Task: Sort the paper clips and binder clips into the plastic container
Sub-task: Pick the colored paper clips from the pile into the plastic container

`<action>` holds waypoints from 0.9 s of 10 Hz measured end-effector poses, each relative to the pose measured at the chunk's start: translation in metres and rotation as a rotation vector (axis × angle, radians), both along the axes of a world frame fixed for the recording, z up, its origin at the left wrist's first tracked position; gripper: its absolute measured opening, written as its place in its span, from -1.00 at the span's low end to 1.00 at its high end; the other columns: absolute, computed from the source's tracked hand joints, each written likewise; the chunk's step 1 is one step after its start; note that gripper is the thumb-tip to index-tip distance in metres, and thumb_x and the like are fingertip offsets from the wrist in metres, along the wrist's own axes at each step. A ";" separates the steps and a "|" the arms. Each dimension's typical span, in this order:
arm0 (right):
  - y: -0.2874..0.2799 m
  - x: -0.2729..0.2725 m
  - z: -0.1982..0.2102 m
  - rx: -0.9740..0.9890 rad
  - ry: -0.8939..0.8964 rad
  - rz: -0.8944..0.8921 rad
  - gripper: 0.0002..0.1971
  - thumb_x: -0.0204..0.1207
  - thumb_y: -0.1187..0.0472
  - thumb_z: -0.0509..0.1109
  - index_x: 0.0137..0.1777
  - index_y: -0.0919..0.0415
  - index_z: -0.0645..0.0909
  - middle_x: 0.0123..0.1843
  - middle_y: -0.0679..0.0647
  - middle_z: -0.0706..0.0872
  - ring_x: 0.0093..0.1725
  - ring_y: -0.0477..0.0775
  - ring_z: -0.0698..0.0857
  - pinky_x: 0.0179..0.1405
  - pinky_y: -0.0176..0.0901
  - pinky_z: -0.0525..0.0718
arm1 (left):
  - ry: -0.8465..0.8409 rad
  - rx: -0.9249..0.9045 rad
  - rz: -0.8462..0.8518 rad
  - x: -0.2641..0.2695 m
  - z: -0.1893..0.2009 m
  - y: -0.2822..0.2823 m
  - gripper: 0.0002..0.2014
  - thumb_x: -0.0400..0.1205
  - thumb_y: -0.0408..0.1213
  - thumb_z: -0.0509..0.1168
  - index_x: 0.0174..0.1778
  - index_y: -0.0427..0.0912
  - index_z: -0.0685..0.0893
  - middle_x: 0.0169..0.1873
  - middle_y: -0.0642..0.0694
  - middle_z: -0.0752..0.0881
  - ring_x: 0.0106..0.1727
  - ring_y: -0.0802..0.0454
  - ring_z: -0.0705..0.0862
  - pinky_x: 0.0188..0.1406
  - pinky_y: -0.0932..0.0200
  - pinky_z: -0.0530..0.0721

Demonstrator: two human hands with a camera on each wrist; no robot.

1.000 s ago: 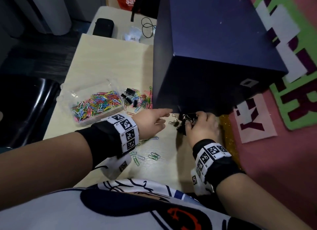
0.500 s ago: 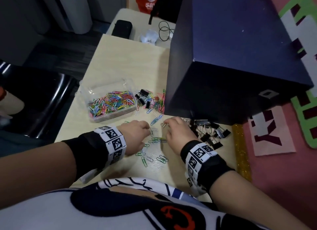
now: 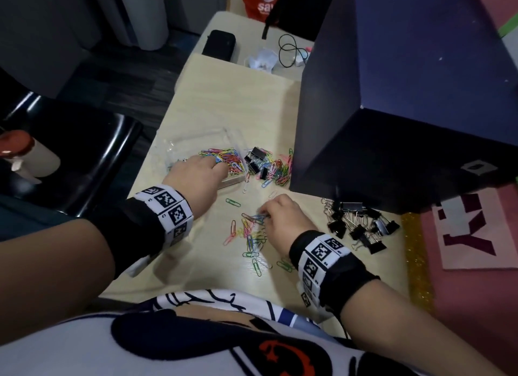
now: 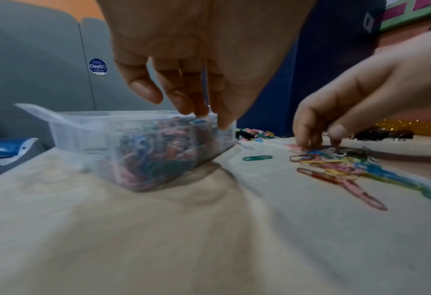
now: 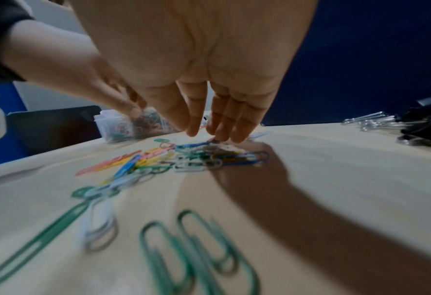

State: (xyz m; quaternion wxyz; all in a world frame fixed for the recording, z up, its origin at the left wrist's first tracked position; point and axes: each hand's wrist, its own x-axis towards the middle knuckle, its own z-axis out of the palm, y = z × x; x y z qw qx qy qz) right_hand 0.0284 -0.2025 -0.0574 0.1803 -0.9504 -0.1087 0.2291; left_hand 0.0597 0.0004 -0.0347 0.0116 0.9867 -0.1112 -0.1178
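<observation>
A clear plastic container (image 3: 193,140) (image 4: 83,127) (image 5: 103,121) holding several coloured paper clips stands at the table's left. My left hand (image 3: 215,165) (image 4: 197,113) hangs over its right end, fingers pointing down into it, nothing seen between them. Loose coloured paper clips (image 3: 252,235) (image 4: 335,165) (image 5: 184,157) lie in front of me. My right hand (image 3: 266,216) (image 5: 204,131) pinches some at the pile's far end. Black binder clips (image 3: 358,227) (image 5: 416,127) lie in a heap to its right. A mixed pile of clips (image 3: 266,165) sits beside the container.
A big dark blue box (image 3: 392,109) fills the table's right side, close behind the binder clips. A black chair (image 3: 84,151) stands left of the table. A black case (image 3: 218,43) and a cable (image 3: 288,50) lie at the far end. Pink lettered cloth (image 3: 471,235) lies at right.
My left hand has gone from the loose clips up to the container. My right hand left the binder clip heap and came left onto the loose paper clips.
</observation>
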 end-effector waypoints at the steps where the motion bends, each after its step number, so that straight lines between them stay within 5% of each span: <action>1: 0.006 0.016 0.004 0.014 -0.068 -0.105 -0.63 0.61 0.26 0.17 0.41 0.13 0.47 0.44 0.08 0.38 0.35 0.13 0.50 0.37 -0.11 0.45 | 0.019 0.026 -0.030 0.003 -0.005 0.010 -0.70 0.61 -0.34 0.19 0.26 -0.04 0.47 0.14 -0.09 0.57 0.19 -0.16 0.57 -0.02 -0.02 0.54; 2: 0.014 0.039 0.009 0.003 -0.051 -0.227 -0.49 0.59 0.35 0.14 0.56 0.19 0.27 0.63 0.09 0.16 0.40 0.18 0.53 0.35 -0.09 0.46 | 0.016 0.022 -0.053 0.005 -0.008 0.014 -0.68 0.58 -0.36 0.20 0.25 -0.03 0.49 0.13 -0.08 0.59 0.18 -0.17 0.60 0.00 -0.02 0.57; 3: 0.021 0.061 0.008 -0.025 -0.017 -0.276 -0.36 0.58 0.36 0.18 0.66 0.20 0.09 0.69 0.09 0.06 0.59 0.17 0.30 0.47 -0.05 0.35 | 0.028 0.011 -0.064 0.006 -0.010 0.016 -0.67 0.58 -0.36 0.19 0.27 -0.04 0.48 0.14 -0.09 0.59 0.20 -0.18 0.60 0.04 -0.03 0.58; 4: 0.022 0.071 0.004 -0.132 0.064 -0.242 -0.28 0.59 0.33 0.22 0.68 0.23 -0.04 0.70 0.16 -0.03 0.65 0.25 0.14 0.56 0.06 0.23 | 0.028 0.006 -0.077 0.008 -0.012 0.018 -0.68 0.59 -0.36 0.19 0.26 -0.04 0.48 0.14 -0.08 0.59 0.19 -0.18 0.61 0.03 -0.04 0.58; 5: 0.029 0.058 0.014 -0.380 0.060 -0.115 -0.37 0.66 0.37 0.05 0.67 0.33 -0.11 0.71 0.20 -0.20 0.70 0.18 -0.05 0.62 0.00 0.12 | 0.024 -0.005 -0.092 0.009 -0.013 0.020 -0.69 0.58 -0.37 0.20 0.23 -0.05 0.48 0.12 -0.08 0.60 0.16 -0.18 0.62 0.00 -0.03 0.59; 7: 0.039 0.015 0.008 -0.366 0.202 -0.136 -0.30 0.58 0.41 0.04 0.68 0.32 -0.20 0.70 0.12 -0.30 0.64 0.19 0.21 0.38 0.17 0.53 | 0.020 -0.033 -0.083 0.018 -0.010 0.020 -0.70 0.57 -0.36 0.19 0.22 -0.06 0.49 0.11 -0.09 0.62 0.14 -0.19 0.62 0.02 -0.06 0.63; 8: 0.041 0.003 0.004 -0.402 0.206 -0.078 -0.36 0.57 0.43 0.00 0.65 0.37 -0.07 0.68 0.19 -0.13 0.64 0.17 0.18 0.34 0.18 0.57 | -0.008 -0.031 -0.082 0.017 -0.007 0.013 -0.70 0.58 -0.34 0.18 0.23 -0.06 0.48 0.13 -0.09 0.59 0.18 -0.19 0.58 0.03 -0.04 0.53; 9: 0.037 0.010 0.012 -0.333 0.203 -0.186 -0.52 0.56 0.37 0.07 0.49 0.25 0.31 0.53 0.18 0.21 0.38 0.25 0.53 0.29 0.08 0.57 | -0.089 -0.072 -0.150 0.009 -0.007 0.005 -0.71 0.56 -0.32 0.21 0.21 -0.09 0.52 0.11 -0.13 0.55 0.17 -0.22 0.53 0.03 -0.05 0.45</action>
